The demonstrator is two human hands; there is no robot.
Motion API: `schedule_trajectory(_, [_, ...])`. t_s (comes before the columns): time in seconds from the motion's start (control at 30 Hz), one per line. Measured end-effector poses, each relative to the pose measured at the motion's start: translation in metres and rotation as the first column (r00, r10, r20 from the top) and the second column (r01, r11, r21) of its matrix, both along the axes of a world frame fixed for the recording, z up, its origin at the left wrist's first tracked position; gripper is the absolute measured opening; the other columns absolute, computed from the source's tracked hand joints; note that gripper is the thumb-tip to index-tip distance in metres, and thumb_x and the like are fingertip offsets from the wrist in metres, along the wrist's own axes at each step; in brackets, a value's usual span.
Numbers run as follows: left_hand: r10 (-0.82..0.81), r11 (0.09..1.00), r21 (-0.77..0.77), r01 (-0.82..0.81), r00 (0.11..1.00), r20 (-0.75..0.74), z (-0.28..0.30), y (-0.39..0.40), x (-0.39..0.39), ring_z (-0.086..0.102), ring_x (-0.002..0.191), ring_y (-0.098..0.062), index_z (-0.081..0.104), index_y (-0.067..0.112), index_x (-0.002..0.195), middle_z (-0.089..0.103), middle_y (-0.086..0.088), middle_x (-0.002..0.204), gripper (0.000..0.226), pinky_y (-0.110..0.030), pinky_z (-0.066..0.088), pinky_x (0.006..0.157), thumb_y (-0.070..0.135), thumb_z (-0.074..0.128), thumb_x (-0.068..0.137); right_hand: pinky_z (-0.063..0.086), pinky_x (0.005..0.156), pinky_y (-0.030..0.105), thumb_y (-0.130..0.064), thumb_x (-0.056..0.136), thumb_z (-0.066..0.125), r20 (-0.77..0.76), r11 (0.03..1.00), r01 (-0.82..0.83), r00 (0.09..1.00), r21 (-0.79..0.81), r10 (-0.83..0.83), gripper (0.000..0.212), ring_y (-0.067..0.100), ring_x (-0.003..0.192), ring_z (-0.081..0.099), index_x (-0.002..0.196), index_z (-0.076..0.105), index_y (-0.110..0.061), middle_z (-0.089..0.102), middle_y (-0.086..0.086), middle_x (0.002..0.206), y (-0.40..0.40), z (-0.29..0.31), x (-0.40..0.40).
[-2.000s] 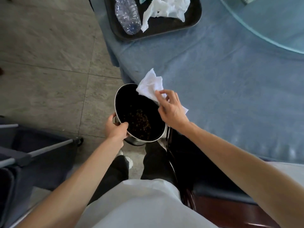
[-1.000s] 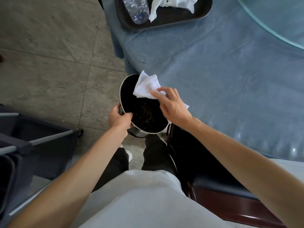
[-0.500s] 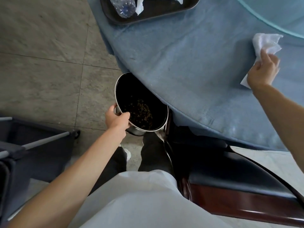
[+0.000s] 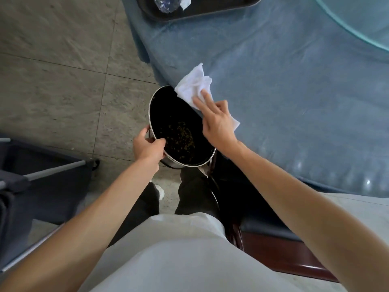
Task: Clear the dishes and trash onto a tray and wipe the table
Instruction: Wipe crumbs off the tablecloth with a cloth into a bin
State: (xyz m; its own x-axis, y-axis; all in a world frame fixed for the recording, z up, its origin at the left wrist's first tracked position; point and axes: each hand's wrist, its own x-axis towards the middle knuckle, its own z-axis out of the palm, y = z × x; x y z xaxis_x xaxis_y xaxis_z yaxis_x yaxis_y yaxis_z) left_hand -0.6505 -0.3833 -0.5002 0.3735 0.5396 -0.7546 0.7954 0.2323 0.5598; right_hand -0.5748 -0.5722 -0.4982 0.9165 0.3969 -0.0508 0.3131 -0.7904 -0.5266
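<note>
Light: soft, even daylight; moderately bright.
Glare: small highlights on tablecloth (image 4: 294, 91) fold, near edge at right.
Shadows: bin (image 4: 181, 131) interior almost black; dark under table edge.
Blur: right hand (image 4: 219, 121) fingers slightly smeared.
Distortion: wide-angle stretch of forearms toward bottom corners.

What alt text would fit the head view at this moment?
Seen from above, a person's right hand presses a white cloth at the edge of a blue-covered table, while the left hand grips the rim of a metal bin holding crumbs just below that edge. A dark tray with a plastic bottle sits farther back.
</note>
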Motion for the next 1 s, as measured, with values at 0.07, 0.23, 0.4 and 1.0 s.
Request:
schedule_trajectory(0.07, [0.009, 1.000, -0.005, -0.009, 1.000, -0.002, -0.002, 0.006, -0.005, 0.071, 0.087, -0.016, 0.059, 0.031, 0.138, 0.069, 0.004, 0.095, 0.066, -0.037, 0.065, 0.069, -0.007, 0.068, 0.085, 0.052, 0.084, 0.052, 0.010, 0.095, 0.054, -0.058, 0.996, -0.093, 0.994, 0.015, 0.093, 0.054, 0.040, 0.095, 0.049, 0.144, 0.060, -0.011, 0.050, 0.010, 0.157, 0.006, 0.003, -0.011])
schedule_trajectory(0.23, [0.084, 0.995, -0.048, -0.084, 0.996, -0.005, -0.017, 0.029, -0.017, 0.072, 0.083, -0.016, 0.063, 0.034, 0.133, 0.071, 0.003, 0.093, 0.064, -0.039, 0.065, 0.067, -0.006, 0.070, 0.084, 0.048, 0.090, 0.043, 0.011, 0.097, 0.054, -0.052, 0.970, -0.231, 0.971, 0.071, 0.235, 0.049, 0.041, 0.090, 0.049, 0.143, 0.060, -0.006, 0.053, 0.011, 0.153, 0.012, 0.006, -0.026])
schedule_trajectory(0.4, [0.194, 0.975, -0.113, -0.193, 0.981, -0.004, -0.052, 0.053, -0.032, 0.074, 0.076, -0.016, 0.066, 0.040, 0.120, 0.075, 0.007, 0.087, 0.061, -0.040, 0.064, 0.065, -0.007, 0.071, 0.081, 0.038, 0.095, 0.030, 0.002, 0.103, 0.054, 0.003, 0.977, -0.182, 0.983, 0.109, 0.182, 0.042, 0.035, 0.090, 0.049, 0.144, 0.059, -0.005, 0.052, 0.014, 0.154, 0.049, -0.007, -0.030])
schedule_trajectory(1.0, [0.154, 0.988, -0.031, -0.154, 0.988, 0.010, -0.392, 0.155, -0.060, 0.074, 0.097, -0.022, 0.066, 0.029, 0.131, 0.074, 0.000, 0.109, 0.062, -0.048, 0.064, 0.079, 0.012, 0.069, 0.071, 0.012, 0.108, 0.005, 0.003, 0.106, 0.042, -0.238, 0.999, -0.040, 0.970, -0.001, 0.039, 0.046, 0.026, 0.143, 0.046, 0.148, 0.054, -0.007, 0.044, 0.011, 0.161, 0.135, -0.337, -0.020])
